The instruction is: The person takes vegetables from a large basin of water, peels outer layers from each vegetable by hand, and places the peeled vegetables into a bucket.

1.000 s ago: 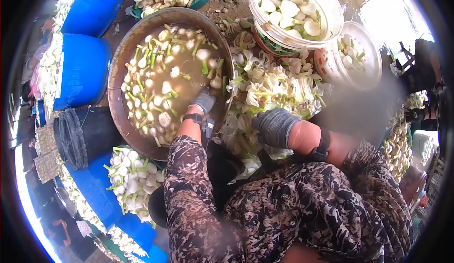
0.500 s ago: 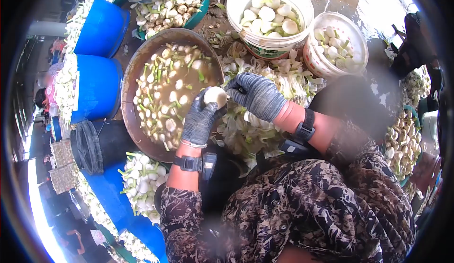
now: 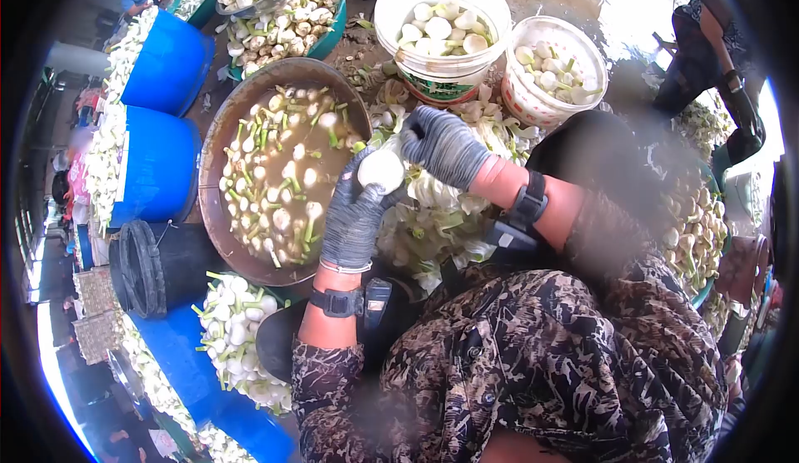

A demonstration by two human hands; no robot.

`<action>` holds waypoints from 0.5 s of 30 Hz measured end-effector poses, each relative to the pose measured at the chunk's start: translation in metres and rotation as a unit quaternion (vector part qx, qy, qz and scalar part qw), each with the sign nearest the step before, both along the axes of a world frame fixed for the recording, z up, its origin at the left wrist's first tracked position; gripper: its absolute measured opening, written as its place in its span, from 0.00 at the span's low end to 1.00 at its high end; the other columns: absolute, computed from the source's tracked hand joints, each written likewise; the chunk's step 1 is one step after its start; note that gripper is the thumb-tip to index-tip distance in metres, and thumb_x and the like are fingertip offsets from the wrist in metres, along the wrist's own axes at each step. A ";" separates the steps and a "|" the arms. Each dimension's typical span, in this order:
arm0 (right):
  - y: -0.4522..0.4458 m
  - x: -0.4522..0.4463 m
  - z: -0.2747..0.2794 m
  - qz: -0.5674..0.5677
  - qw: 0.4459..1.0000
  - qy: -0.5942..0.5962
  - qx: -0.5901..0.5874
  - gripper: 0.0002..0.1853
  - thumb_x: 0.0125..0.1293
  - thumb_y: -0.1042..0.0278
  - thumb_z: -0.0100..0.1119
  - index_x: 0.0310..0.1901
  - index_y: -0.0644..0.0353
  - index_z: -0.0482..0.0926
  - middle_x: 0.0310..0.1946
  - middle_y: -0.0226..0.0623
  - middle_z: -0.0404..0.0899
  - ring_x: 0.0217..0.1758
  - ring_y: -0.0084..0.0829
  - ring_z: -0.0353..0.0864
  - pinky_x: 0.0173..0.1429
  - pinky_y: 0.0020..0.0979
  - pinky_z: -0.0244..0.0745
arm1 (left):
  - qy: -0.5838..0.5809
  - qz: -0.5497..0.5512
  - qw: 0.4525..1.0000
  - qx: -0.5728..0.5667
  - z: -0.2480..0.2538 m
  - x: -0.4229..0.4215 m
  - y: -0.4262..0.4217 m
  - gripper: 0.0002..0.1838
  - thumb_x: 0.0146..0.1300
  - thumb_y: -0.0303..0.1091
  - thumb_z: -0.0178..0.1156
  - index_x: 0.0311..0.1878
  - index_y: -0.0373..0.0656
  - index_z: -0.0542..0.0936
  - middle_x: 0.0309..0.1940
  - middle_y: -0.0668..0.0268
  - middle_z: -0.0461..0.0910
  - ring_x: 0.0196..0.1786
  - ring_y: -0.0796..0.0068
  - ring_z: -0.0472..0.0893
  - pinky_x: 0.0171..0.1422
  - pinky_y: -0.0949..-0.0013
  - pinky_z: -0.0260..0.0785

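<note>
My left hand, in a grey glove, wraps round a peeled white bulb, like an onion or garlic head, its pale round side facing up. Just right of the bulb, my right hand in a matching glove is closed, its fingers curled in. Whatever it pinches, if anything, is hidden. Pale green strips show between the two hands. Under them lies a heap of loose peels. A wide brown basin of murky water with many floating stemmed bulbs stands beside my left hand.
A white bucket and a red-patterned white bucket hold trimmed bulbs. Blue tubs and a black bucket line the left. A pile of stemmed bulbs sits near my left forearm. Another person's arm shows at right.
The bulb has turned in my left hand and shows a broader white side. My right hand remains closed beside it. The whole view has shifted a little; the person at right has come further into sight.
</note>
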State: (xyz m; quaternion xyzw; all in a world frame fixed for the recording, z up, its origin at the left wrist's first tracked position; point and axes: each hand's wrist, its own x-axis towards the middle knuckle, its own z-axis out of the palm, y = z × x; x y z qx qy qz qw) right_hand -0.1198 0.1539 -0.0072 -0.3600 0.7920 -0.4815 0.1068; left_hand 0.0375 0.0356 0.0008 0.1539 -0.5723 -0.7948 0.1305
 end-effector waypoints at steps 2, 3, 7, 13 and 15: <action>0.004 -0.019 -0.007 -0.025 0.996 0.017 0.082 0.11 0.61 0.63 0.57 0.35 0.62 0.81 0.28 0.53 0.82 0.34 0.53 0.82 0.40 0.46 0.77 | 0.036 0.000 0.998 0.056 0.005 0.005 0.002 0.31 0.67 0.39 0.61 0.70 0.41 0.64 0.61 0.59 0.70 0.60 0.60 0.74 0.59 0.55 0.78; 0.009 -0.027 -0.008 -0.018 0.986 0.057 0.156 0.12 0.62 0.62 0.56 0.36 0.62 0.82 0.28 0.54 0.82 0.35 0.52 0.83 0.41 0.46 0.78 | 0.066 0.001 0.992 0.109 0.008 0.007 0.002 0.30 0.67 0.37 0.60 0.70 0.41 0.65 0.61 0.60 0.70 0.61 0.60 0.74 0.57 0.56 0.79; 0.023 -0.030 -0.004 -0.034 0.973 0.190 0.124 0.10 0.63 0.63 0.59 0.39 0.59 0.83 0.33 0.47 0.84 0.38 0.48 0.84 0.44 0.43 0.78 | 0.083 -0.032 0.971 0.222 0.005 0.016 -0.011 0.33 0.65 0.40 0.61 0.71 0.43 0.64 0.61 0.60 0.70 0.59 0.59 0.76 0.57 0.50 0.78; 0.020 0.019 0.073 0.173 0.931 0.316 -0.062 0.11 0.60 0.63 0.63 0.43 0.54 0.84 0.37 0.40 0.82 0.43 0.45 0.80 0.53 0.42 0.74 | 0.066 -0.045 0.970 0.230 0.013 0.018 -0.004 0.35 0.63 0.46 0.64 0.70 0.46 0.64 0.59 0.61 0.72 0.61 0.62 0.75 0.60 0.48 0.74; 0.018 0.023 0.069 0.188 0.933 0.304 -0.033 0.11 0.60 0.63 0.62 0.43 0.54 0.84 0.35 0.40 0.81 0.42 0.45 0.80 0.51 0.43 0.74 | 0.054 -0.072 0.990 0.104 0.020 0.017 0.003 0.39 0.59 0.49 0.67 0.70 0.45 0.64 0.59 0.62 0.72 0.61 0.64 0.75 0.57 0.52 0.77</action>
